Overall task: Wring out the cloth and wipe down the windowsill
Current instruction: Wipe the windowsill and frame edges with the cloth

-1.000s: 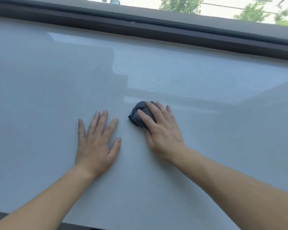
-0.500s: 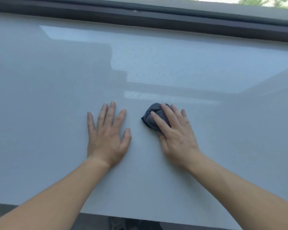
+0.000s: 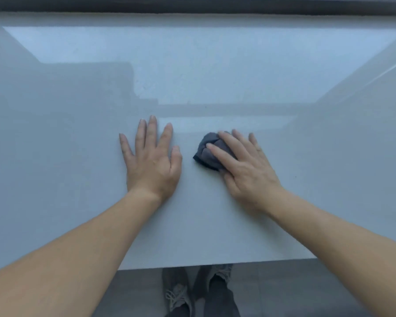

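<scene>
A small dark grey cloth [image 3: 207, 152], bunched into a wad, lies on the wide pale grey windowsill [image 3: 215, 76]. My right hand [image 3: 242, 170] lies flat on the cloth with straight fingers pressing it down; the cloth's right part is hidden under the palm. My left hand [image 3: 151, 159] rests flat on the bare sill a short way left of the cloth, fingers spread, holding nothing.
A dark window frame [image 3: 192, 5] runs along the far edge of the sill. The sill's near edge [image 3: 215, 264] crosses the bottom of the view, and below it my shoes [image 3: 192, 291] stand on a grey floor. The glossy surface reflects light.
The view has tilted down, so the near edge and my shoes now show. Both hands and the cloth sit lower and further right in the view, and the gap between cloth and left hand looks a little wider.
</scene>
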Demonstrator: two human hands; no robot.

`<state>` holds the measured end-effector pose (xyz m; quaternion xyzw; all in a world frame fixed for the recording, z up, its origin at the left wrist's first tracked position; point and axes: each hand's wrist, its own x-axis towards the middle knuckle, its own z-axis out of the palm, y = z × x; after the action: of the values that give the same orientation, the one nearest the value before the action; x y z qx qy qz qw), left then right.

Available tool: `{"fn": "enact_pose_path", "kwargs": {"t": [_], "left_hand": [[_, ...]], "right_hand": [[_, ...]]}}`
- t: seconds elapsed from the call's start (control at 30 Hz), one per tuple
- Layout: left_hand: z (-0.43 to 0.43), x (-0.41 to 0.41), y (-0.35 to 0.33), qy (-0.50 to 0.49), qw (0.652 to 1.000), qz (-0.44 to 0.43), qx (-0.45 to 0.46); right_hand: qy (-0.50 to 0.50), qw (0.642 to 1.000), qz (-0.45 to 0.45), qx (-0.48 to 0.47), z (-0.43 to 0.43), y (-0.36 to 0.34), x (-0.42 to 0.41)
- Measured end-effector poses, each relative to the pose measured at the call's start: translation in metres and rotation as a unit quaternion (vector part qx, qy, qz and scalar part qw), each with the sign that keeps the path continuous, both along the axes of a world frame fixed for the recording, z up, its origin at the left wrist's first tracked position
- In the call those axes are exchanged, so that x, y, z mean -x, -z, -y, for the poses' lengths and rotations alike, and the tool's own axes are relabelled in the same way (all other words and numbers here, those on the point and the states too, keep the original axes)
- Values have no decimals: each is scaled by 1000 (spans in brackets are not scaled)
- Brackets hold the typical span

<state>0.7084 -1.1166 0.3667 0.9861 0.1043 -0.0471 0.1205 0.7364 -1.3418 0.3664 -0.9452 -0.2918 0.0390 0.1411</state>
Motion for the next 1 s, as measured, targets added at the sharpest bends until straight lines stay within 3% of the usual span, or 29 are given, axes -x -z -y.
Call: {"fn": "enact_pose_path", "kwargs": {"t": [0.17,0.23,0.37,0.43,0.5,0.6,0.63,0.77,0.87,0.93,1.0], "left_hand": [[-2,1,1,10,1000,5,-1],[-3,0,1,5,999,24,25],[-9,12,-3,16,985,124,118],[-11,29,-4,53,982,139,115],[-10,51,-4,78,985,115,101],[-9,67,0,92,991,69,66],[-9,67,1,92,992,66,55],[-8,64,0,86,992,72,54],[-9,66,-2,92,992,67,49],[-9,65,-2,90,993,60,42],[-8,65,-1,91,994,55,40]], "right_hand": [[293,955,-10,-43,-1,-3,-42],[268,962,-7,-54,-23,-3,-8],[49,998,-22,-24,-29,-4,87],[10,1000,-12,-3,-5,-3,79],[90,996,4,4,15,-1,50],[279,960,-19,-20,11,-5,30],[295,955,-14,-28,0,-5,40],[89,996,-13,-13,-34,-6,131],[-31,999,-9,14,-18,-10,152],[5,999,3,34,-2,-6,133],[138,990,-9,18,10,-6,115]]}}
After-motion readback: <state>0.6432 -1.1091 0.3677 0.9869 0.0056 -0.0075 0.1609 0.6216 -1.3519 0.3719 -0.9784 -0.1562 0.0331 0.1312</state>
